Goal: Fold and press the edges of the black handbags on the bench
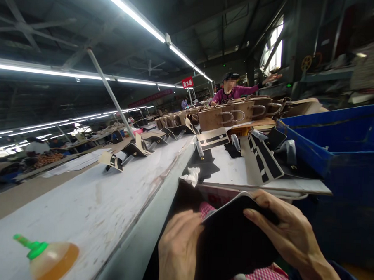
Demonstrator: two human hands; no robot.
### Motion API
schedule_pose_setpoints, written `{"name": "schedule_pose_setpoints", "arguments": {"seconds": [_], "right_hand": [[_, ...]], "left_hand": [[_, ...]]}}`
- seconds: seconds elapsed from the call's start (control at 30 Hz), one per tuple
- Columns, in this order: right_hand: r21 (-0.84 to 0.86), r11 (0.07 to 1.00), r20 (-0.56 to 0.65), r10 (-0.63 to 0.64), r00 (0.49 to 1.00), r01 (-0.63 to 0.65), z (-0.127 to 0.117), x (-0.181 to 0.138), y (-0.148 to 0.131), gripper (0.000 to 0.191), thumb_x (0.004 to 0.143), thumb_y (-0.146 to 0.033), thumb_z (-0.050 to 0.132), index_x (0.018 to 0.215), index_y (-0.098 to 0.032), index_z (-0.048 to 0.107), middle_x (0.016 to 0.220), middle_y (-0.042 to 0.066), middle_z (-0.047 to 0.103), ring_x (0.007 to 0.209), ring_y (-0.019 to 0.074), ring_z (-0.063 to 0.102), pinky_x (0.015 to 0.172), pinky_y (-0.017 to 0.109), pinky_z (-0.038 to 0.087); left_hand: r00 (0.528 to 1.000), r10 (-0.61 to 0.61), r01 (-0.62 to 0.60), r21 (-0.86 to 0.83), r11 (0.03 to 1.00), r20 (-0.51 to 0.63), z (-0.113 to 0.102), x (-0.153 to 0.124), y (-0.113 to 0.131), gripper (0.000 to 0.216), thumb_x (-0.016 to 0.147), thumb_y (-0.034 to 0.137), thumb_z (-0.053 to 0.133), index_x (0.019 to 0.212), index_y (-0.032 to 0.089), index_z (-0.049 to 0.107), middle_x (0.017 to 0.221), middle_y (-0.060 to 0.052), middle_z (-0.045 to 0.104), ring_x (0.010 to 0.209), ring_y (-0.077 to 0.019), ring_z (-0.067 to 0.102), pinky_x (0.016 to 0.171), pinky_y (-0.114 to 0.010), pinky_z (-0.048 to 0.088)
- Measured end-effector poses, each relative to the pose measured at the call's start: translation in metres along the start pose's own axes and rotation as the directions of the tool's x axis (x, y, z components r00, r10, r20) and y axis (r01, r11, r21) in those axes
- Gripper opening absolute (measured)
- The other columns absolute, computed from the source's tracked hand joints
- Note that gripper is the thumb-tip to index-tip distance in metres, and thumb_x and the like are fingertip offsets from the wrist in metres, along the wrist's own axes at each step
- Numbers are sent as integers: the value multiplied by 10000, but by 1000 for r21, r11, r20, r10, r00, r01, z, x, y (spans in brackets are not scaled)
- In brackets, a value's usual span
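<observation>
Beside scuffed tabletop (100, 206), thin black panel (232, 237) in grip of left hand (180, 241), right hand (287, 225).

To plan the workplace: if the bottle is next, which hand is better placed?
Probably the left hand: it is nearer the bottle, while the right hand is across the black piece. Both hold it.

Bottle (56, 261) is resting on the table (78, 209), panel (232, 245) is sitting right of it, bags (209, 120) are standing ahead, bin (356, 164) is flanking right.
</observation>
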State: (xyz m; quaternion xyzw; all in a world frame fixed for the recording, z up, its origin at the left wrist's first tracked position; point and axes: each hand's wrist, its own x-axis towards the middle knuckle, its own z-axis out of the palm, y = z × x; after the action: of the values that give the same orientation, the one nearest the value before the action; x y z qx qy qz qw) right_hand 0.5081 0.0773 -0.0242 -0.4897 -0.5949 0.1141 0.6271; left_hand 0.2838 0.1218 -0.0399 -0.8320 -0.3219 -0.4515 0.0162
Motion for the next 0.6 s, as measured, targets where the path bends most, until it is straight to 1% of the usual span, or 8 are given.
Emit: {"name": "schedule_pose_setpoints", "arguments": {"seconds": [0.07, 0.17, 0.27, 0.4, 0.5, 0.6], "right_hand": [[-34, 999, 16, -29, 999, 29, 1, 1, 1, 202, 836, -346, 653, 699, -219, 580, 663, 0, 583, 546, 143, 531, 494, 251, 443], [-24, 999, 44, 37, 998, -36, 3, 1, 1, 234, 861, -382, 629, 701, -218, 583, 667, 3, 579, 548, 145, 526, 486, 250, 446], [58, 994, 87, 91, 992, -97, 6, 1, 2, 252, 858, -421, 635, 724, -209, 608, 677, 11, 594, 570, 151, 540, 492, 246, 458], [170, 975, 185, 113, 976, -145, 13, 1, 5, 251, 871, -415, 637, 763, -188, 639, 707, 19, 621, 611, 151, 569, 523, 231, 484], [203, 977, 193, 24, 981, -64, 19, 1, 6, 245, 855, -408, 667, 760, -184, 641, 734, 26, 647, 657, 166, 604, 588, 244, 514], [231, 972, 112, -69, 991, 42, 24, 2, 5, 186, 853, -360, 686, 789, -191, 638, 779, 31, 672, 696, 169, 632, 633, 246, 521]], "left_hand": [[999, -39, 37, -46, 998, -32, 6, -2, 2, 230, 896, 56, 570, 1038, 192, 689, 962, -26, 731, 938, -128, 677, 844, -201, 553], [990, -91, 69, -190, 979, -109, 14, -2, 14, 227, 901, 48, 559, 1012, 201, 684, 840, -4, 703, 798, -109, 654, 743, -193, 534], [976, -112, 67, -235, 970, -186, 20, -1, 25, 214, 892, 44, 572, 1009, 186, 679, 760, 3, 665, 719, -107, 614, 703, -206, 500], [967, -130, 72, -251, 965, -221, 25, -1, 30, 202, 891, 65, 583, 1015, 194, 675, 746, 16, 656, 682, -97, 602, 668, -204, 472], [951, -132, 76, -201, 977, -281, 24, -3, 28, 162, 886, 93, 599, 983, 195, 681, 743, 15, 677, 662, -100, 618, 661, -208, 469], [933, -117, 71, -146, 987, -341, 23, -5, 25, 133, 876, 110, 619, 960, 191, 682, 773, 1, 705, 688, -110, 646, 688, -208, 481]]}}
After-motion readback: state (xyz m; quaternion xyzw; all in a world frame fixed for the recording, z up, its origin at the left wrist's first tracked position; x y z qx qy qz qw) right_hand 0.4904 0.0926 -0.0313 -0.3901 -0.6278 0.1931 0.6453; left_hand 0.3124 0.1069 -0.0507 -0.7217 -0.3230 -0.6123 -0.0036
